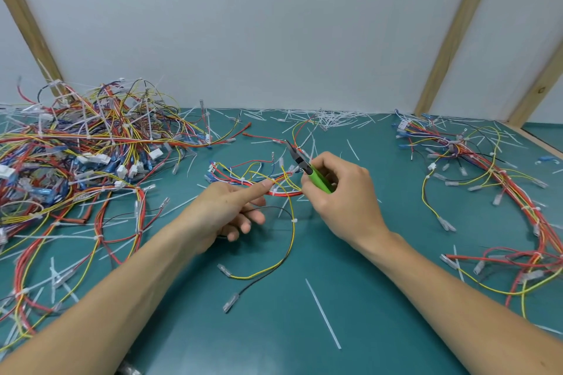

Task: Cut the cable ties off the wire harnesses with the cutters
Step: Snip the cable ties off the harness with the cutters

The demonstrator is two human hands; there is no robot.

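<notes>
A single wire harness (268,183) of red, yellow, blue and black leads lies at the centre of the green table (350,253), between the two hands. At least two white cable ties (275,191) remain on it: one on the red bundle just beside the left forefinger, another on the yellow lead nearer the camera. The left hand (225,210) rests on the harness with the forefinger extended along the bundle and the other fingers loosely curled beneath; whether they pinch a wire cannot be determined. The right hand (338,192) is closed around the green handles of the cutters (304,166), whose dark jaws point up and away, raised clear of the harness and not on any tie.

Judged from the layout, the work is partly done. The large tangled heap of harnesses (85,155) at the left shows many white ties in place and appears to be the unprocessed stock. The looser group of harnesses (487,167) at the right appears to be the finished lot, though some white bands are visible on it as well. Clipped tie tails (332,120) litter the far edge of the table, and one long tail (323,313) lies near the camera.

The cutters' jaw opening is too small to read. The left heap and the right group are both cut off by the frame edges, so the remaining count is unknown.
</notes>
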